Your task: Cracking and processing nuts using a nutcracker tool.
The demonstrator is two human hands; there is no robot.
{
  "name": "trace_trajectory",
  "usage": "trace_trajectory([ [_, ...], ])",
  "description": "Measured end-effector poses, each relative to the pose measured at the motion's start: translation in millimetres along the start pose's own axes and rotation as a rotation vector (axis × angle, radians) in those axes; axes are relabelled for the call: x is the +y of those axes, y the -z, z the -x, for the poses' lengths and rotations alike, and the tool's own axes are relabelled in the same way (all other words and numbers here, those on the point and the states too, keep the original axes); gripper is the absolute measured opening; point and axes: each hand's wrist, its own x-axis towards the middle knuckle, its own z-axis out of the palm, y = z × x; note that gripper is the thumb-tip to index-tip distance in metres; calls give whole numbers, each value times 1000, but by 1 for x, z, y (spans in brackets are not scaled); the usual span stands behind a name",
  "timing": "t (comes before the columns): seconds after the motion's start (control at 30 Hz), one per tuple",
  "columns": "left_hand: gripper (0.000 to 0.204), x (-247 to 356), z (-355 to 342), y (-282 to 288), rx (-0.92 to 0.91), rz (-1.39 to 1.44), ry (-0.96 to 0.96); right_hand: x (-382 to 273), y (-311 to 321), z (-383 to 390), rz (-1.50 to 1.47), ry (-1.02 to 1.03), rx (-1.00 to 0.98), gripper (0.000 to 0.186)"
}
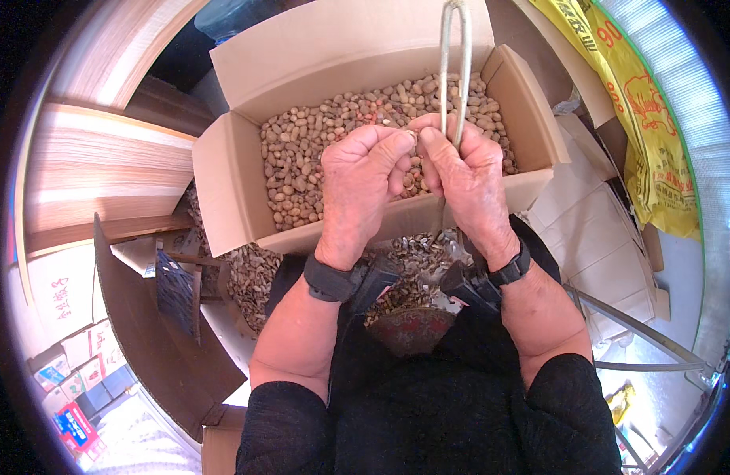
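Both hands are closed over a cardboard box (235, 181) of unshelled peanuts (301, 142). My left hand (365, 170) pinches a small pale piece, apparently a peanut (409, 136), its thumb meeting the fingers. My right hand (461, 176) is beside it, thumb at the same piece and fingers round a long looped metal tool (453, 55), like tongs, that stands upright and runs down past the hand. The fingertips partly hide the piece between them.
Broken shells (250, 281) lie beneath the box and between my legs. Wooden panels (108, 162) and dark bent cardboard (151, 348) are at left. A yellow sack (665, 182), pale cardboard (582, 237) and metal bars (642, 324) are at right.
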Motion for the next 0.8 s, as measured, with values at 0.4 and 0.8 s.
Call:
trace_trajectory([
  [0.4,17,2,-3,10,-148,28,21,-2,3,1,-98,-71,-114,11],
  [0.8,14,-1,1,6,-116,-56,47,3,0,-1,6,-68,0,10],
])
